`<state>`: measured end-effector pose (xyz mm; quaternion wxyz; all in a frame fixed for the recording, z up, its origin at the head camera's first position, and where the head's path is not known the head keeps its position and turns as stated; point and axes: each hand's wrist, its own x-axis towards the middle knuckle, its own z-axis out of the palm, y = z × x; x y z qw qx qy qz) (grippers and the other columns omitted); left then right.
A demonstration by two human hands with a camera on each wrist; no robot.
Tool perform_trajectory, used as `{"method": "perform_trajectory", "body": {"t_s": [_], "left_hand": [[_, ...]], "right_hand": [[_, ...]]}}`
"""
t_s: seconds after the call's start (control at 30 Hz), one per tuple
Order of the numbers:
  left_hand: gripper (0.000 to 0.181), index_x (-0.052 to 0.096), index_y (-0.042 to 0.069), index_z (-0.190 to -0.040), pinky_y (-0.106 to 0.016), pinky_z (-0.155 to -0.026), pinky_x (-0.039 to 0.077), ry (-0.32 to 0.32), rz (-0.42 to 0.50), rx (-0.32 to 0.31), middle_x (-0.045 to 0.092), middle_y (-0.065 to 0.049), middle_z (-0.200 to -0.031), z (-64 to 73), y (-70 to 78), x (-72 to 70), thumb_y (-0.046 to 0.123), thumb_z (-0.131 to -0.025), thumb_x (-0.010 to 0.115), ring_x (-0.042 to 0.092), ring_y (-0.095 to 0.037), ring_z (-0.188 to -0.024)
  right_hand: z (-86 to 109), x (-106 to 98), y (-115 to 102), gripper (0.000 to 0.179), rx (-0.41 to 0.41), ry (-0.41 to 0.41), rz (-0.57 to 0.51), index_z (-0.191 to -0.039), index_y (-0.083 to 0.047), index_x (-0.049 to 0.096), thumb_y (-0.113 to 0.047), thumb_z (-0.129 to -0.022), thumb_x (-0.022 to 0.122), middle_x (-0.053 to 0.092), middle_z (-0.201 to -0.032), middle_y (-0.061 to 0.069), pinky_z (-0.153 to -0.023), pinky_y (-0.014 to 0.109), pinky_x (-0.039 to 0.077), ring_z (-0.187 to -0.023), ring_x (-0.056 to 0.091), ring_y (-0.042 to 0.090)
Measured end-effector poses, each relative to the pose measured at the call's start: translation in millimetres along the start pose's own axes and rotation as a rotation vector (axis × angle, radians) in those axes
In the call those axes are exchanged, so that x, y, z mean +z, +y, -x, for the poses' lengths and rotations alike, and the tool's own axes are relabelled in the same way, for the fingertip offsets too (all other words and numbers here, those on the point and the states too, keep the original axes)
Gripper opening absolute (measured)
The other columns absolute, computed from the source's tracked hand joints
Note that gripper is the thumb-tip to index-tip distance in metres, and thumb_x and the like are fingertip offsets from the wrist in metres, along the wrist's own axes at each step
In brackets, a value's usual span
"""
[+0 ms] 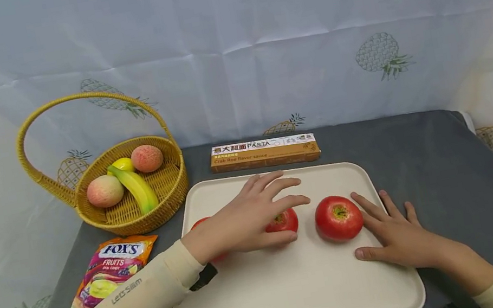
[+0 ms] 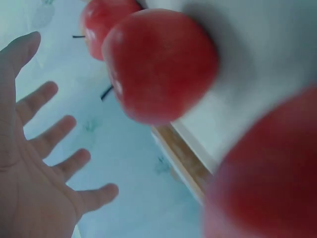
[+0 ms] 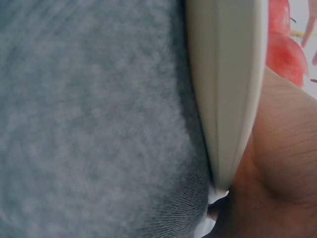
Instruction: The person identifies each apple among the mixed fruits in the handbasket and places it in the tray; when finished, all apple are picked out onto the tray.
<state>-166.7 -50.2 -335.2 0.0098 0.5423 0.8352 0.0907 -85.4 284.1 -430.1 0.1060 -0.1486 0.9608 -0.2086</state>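
Observation:
Three red apples stand in a row on a cream tray [image 1: 296, 294]. The left apple [image 1: 200, 221] is mostly hidden behind my left forearm. My left hand [image 1: 259, 215] hovers over the middle apple [image 1: 285, 222], fingers spread and palm empty; in the left wrist view a gap shows between the fingers and the nearest apples [image 2: 161, 67]. At the tray's right side, my right hand [image 1: 396, 235] rests across the rim with its fingers extended. Its fingertips lie beside the right apple [image 1: 339, 219]; whether they touch it I cannot tell. The right wrist view shows the tray's edge [image 3: 233, 84] against that hand.
A yellow wicker basket [image 1: 175, 199] with a tall handle holds two peaches, a banana and a lemon at the back left. In front of it lies a Fox's candy bag [image 1: 109, 272]. A pasta box [image 1: 264, 153] sits behind the tray on the grey tablecloth [image 1: 431, 160].

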Motion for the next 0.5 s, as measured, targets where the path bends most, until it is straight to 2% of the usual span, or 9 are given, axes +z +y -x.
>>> {"method": "perform_trajectory", "body": {"t_s": [0.17,0.3,0.43,0.5], "left_hand": [[0.070,0.046,0.029,-0.152,-0.062,-0.117,0.016,0.027,0.021,-0.125,0.029,-0.002,-0.162,30.7,-5.5,-3.6,0.060,-0.093,0.065,0.016,-0.031,-0.151],[0.073,0.045,0.028,-0.153,-0.069,-0.114,0.016,0.063,-0.031,-0.224,0.028,-0.004,-0.163,51.2,-7.1,-8.2,0.063,-0.092,0.064,0.016,-0.037,-0.151],[0.076,0.044,0.027,-0.153,-0.073,-0.111,0.017,0.086,-0.111,-0.313,0.029,-0.007,-0.163,67.9,-7.2,-11.7,0.067,-0.091,0.063,0.016,-0.041,-0.150],[0.078,0.044,0.026,-0.154,-0.075,-0.110,0.017,0.087,-0.124,-0.353,0.029,-0.008,-0.162,75.3,-6.7,-12.4,0.068,-0.091,0.061,0.014,-0.042,-0.150]], "right_hand": [[5.1,-4,-1,0.098,0.003,0.003,0.068,-0.159,-0.021,0.036,-0.075,-0.082,0.064,0.018,-0.167,0.010,-0.094,0.088,0.005,-0.144,0.005,0.062],[11.6,-11,-4,0.106,0.027,-0.012,0.154,-0.160,-0.016,0.033,-0.080,-0.080,0.060,0.025,-0.165,0.010,-0.095,0.087,0.016,-0.143,0.017,0.060],[17.9,-23,-6,0.114,0.089,-0.035,0.240,-0.161,-0.014,0.028,-0.086,-0.077,0.056,0.027,-0.164,0.014,-0.095,0.086,0.020,-0.142,0.023,0.057],[20.9,-30,-9,0.117,0.123,-0.033,0.261,-0.162,-0.014,0.025,-0.086,-0.076,0.057,0.025,-0.165,0.016,-0.096,0.086,0.015,-0.143,0.021,0.057]]}}
